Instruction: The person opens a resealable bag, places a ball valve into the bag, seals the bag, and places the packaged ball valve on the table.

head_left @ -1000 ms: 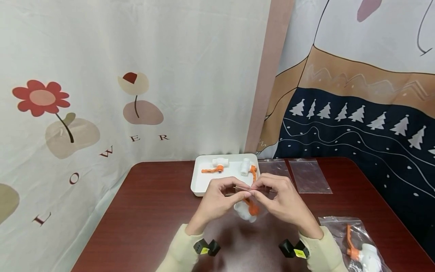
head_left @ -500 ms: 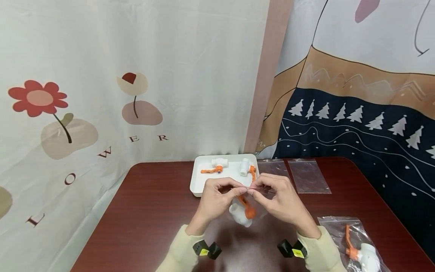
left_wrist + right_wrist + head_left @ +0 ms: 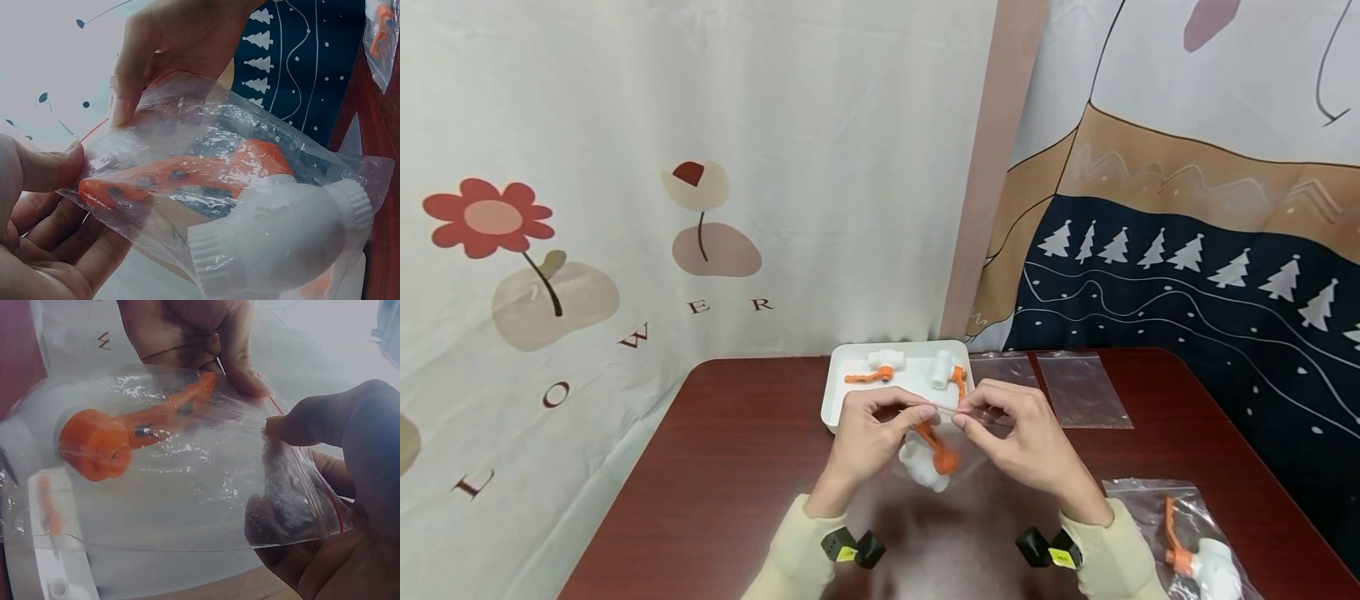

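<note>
In the head view my left hand (image 3: 868, 437) and right hand (image 3: 1026, 437) pinch the top edge of a clear zip bag, a short way apart. A red line runs along that edge, as the bag (image 3: 187, 512) shows in the right wrist view. Inside hangs a white plastic ball valve (image 3: 281, 234) with an orange lever handle (image 3: 262, 162). The lever's tip lies close to my left fingers. My right thumb (image 3: 306, 422) presses on the bag by the red line, with fingers behind it.
A white tray (image 3: 837, 400) at the back holds two more valves, one valve (image 3: 886, 360) at left and another valve (image 3: 942, 369) at right. Flat zip bags (image 3: 1084, 390) lie beside it. At front right lies a bagged valve (image 3: 1213, 571) on the dark red table (image 3: 722, 483).
My left hand has shifted slightly left along the bag's top edge, widening the gap between the hands. The bagged valve has swung left. My right hand stays almost in place.
</note>
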Tool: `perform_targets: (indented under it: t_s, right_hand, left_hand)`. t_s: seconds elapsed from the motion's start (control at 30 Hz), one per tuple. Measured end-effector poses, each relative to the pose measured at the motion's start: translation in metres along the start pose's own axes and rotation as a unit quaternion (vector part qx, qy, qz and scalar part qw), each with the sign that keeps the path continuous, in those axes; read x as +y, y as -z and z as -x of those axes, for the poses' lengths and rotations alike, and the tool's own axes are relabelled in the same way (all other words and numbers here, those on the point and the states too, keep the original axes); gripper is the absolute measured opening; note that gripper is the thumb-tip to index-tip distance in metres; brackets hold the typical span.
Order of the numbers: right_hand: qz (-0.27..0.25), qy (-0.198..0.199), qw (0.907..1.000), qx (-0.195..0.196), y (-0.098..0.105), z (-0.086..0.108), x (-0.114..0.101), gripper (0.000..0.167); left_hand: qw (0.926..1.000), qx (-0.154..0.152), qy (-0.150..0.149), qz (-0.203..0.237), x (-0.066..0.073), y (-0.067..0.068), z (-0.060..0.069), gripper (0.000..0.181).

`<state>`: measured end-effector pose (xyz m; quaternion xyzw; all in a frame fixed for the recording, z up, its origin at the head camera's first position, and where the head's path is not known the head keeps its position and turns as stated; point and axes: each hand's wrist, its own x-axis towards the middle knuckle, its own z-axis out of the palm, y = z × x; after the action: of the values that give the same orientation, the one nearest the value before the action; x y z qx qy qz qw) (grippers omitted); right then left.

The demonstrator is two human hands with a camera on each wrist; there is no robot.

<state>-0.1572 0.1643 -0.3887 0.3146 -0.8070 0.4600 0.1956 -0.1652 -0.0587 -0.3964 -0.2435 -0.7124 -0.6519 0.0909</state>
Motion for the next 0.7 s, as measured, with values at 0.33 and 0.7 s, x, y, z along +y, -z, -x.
perform_targets:
  t_s: [0.33,0.7]
  right_hand:
    - [0.008,-0.002,1.0,0.002,0.0008,-0.0011,0.0005,0.014]
    - [0.018,-0.014,0.9997,-0.005,0.0059,-0.0006,-0.0003,0.013]
  left_hand:
    - [1.0,0.001,0.0,-0.008,0.0016,0.0017,-0.0001,0.01]
    - [0.9998,0.014,0.004,-0.015,0.0056,0.0076,-0.0009,0.009]
